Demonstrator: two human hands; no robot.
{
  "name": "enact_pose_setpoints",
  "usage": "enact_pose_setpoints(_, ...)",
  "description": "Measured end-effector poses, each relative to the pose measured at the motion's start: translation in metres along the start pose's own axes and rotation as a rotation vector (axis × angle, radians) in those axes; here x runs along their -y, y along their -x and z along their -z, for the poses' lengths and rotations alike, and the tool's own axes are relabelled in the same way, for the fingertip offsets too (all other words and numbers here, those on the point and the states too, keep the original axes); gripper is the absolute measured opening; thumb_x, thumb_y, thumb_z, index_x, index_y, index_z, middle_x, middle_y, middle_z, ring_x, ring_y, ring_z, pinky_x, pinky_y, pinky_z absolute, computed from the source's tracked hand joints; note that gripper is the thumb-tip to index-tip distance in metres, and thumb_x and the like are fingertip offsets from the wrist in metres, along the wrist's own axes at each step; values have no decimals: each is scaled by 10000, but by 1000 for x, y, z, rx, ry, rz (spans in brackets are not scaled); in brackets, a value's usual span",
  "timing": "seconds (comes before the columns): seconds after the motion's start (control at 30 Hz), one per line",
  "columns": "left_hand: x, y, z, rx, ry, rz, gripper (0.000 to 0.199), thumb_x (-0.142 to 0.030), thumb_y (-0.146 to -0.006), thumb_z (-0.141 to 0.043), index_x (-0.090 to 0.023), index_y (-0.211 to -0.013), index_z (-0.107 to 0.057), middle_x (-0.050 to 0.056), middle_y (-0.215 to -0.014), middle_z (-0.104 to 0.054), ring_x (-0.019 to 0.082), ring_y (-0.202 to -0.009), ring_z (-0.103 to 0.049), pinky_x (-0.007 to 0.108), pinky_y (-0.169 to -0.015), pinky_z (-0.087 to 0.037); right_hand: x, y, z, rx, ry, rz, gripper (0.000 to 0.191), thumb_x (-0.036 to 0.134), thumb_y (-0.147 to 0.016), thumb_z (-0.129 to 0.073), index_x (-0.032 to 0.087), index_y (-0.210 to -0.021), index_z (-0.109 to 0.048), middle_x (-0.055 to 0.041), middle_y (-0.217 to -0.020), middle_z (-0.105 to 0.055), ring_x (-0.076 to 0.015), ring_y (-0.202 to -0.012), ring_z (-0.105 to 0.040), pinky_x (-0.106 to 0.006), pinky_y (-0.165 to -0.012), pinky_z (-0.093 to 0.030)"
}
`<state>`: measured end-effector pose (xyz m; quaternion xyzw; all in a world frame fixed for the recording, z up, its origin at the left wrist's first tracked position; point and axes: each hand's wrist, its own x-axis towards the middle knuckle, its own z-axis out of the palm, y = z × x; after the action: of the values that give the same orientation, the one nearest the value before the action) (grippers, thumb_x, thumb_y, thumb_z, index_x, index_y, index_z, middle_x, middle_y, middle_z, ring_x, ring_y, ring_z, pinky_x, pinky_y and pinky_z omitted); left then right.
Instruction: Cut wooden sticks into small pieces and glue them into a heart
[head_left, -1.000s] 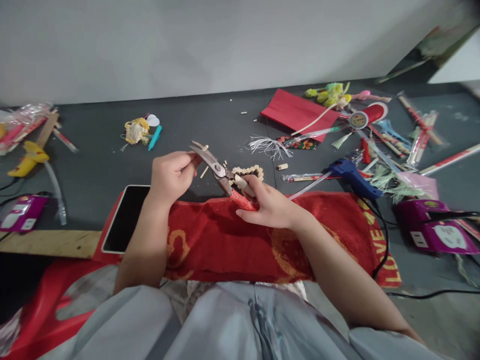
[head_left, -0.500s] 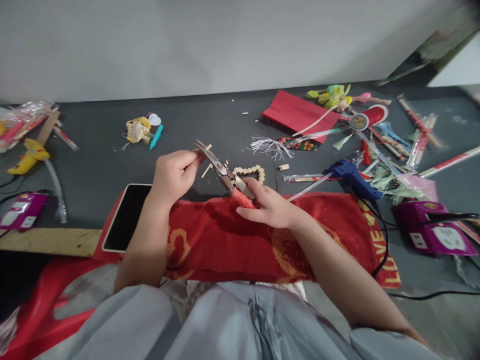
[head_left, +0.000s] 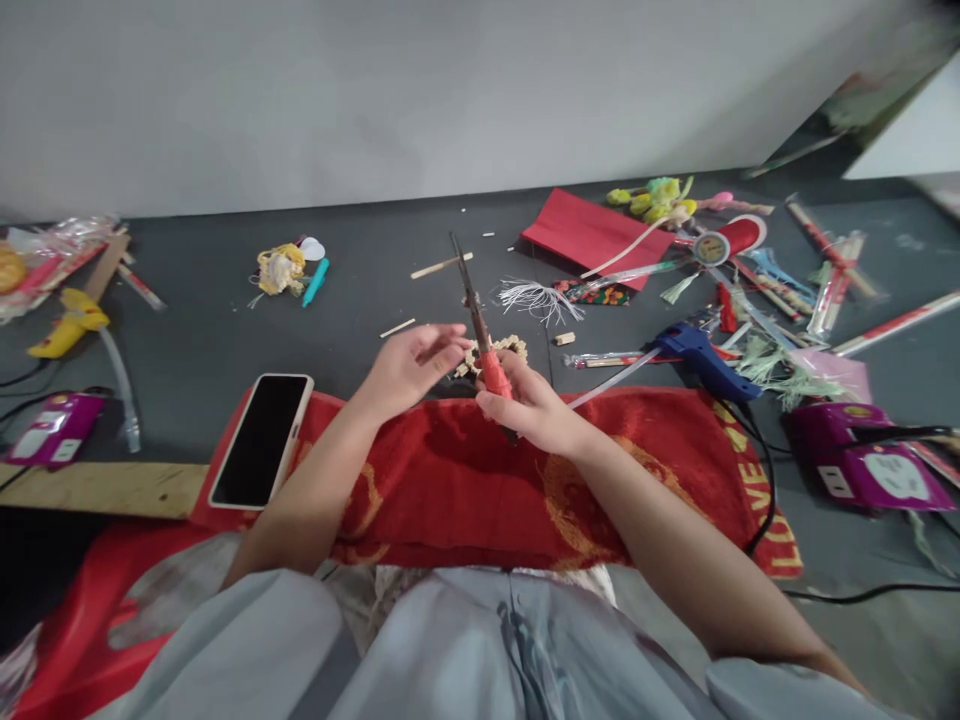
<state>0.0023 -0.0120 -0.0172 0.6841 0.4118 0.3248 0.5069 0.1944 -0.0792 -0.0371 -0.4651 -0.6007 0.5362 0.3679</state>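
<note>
My right hand (head_left: 529, 400) is closed around the red-covered handle of a pair of pliers (head_left: 493, 370), whose long metal jaws point away from me. Beside it on the left, my left hand (head_left: 416, 368) has its fingers loosely bent and apart, and nothing shows in them. Partly hidden behind the pliers and hands is an outline of small pale wooden pieces (head_left: 514, 346) on the dark table. A thin pale stick (head_left: 439, 267) lies beyond the jaw tips. A shorter stick (head_left: 397, 327) rests just past my left hand.
A red towel (head_left: 450, 480) covers the table's near edge, with a phone (head_left: 261, 440) at its left. To the right are a blue glue gun (head_left: 705, 360), red paper (head_left: 592, 235), a thread spool (head_left: 729, 240) and a purple power socket (head_left: 870, 455). A yellow glue gun (head_left: 71, 322) lies left.
My left hand has let go of a pale stick, which now lies on the table, and has drawn back toward me. The pliers have swung from pointing left to pointing forward.
</note>
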Motion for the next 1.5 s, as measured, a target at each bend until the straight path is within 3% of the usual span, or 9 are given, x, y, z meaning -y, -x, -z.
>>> enact_pose_setpoints(0.1, -3, 5, -12, 152, -21, -30, 794, -796, -689, -672, -129, -1119, -705, 190, -1222, -723, 290, -1128, -711, 410, -973, -580, -1, -1, -4, 37, -22, 66, 493, 545, -814, -611, 192, -1118, -452, -94, -1069, -607, -200, -915, -586, -385, -861, -479)
enact_pose_setpoints(0.2, -2, 7, -19, 175, 13, -72, 766, -771, -684, -702, -138, -1116, -697, 178, -1251, -710, 286, -1186, -686, 386, -994, -571, -6, -2, -5, 72, 1, 141, 553, 531, -855, -581, 183, -1261, -436, -166, -1332, -584, -265, -1193, -588, -450, -1048, -445)
enact_pose_setpoints(0.4, 1, 6, -22, 195, 116, -97, 607, -695, -719, -736, -150, -984, -693, 89, -929, -778, 199, -859, -751, 300, -787, -607, -17, -2, -5, 84, 60, 163, 753, 576, -887, -555, 181, -1477, -303, -201, -1510, -495, -305, -1341, -545, -506, -1132, -414)
enact_pose_setpoints(0.6, 0, 9, -24, 165, 146, -149, 492, -607, -738, -774, -162, -933, -693, 55, -852, -779, 174, -797, -749, 255, -716, -598, -14, -1, -6, 101, 75, 167, 766, 546, -904, -528, 115, -1487, -281, -237, -1486, -511, -298, -1294, -583, -493, -1126, -424)
enact_pose_setpoints(0.87, 0, 10, -25, 159, 147, -158, 496, -602, -747, -770, -171, -976, -682, 42, -837, -777, 165, -760, -740, 245, -676, -588, -12, 0, -5, 94, 90, 163, 741, 543, -903, -522, 108, -1459, -300, -220, -1380, -595, -288, -1187, -630, -498, -1060, -473)
enact_pose_setpoints(1.17, 3, 10, -25, 156, 139, -174, 510, -597, -769, -751, -163, -1030, -686, 49, -859, -784, 174, -805, -752, 252, -714, -603, -9, 0, -7, 83, 74, 168, 721, 522, -892, -523, 80, -1429, -331, -240, -1385, -583, -286, -1180, -636, -475, -1044, -482)
enact_pose_setpoints(1.5, 3, 11, -25, 149, 139, -154, 508, -606, -756, -757, -174, -1017, -701, 58, -877, -785, 185, -808, -752, 270, -728, -606, -11, 0, -7, 67, 64, 190, 668, 506, -908, -543, 167, -1452, -356, -185, -1443, -565, -269, -1211, -631, -455, -1059, -483)
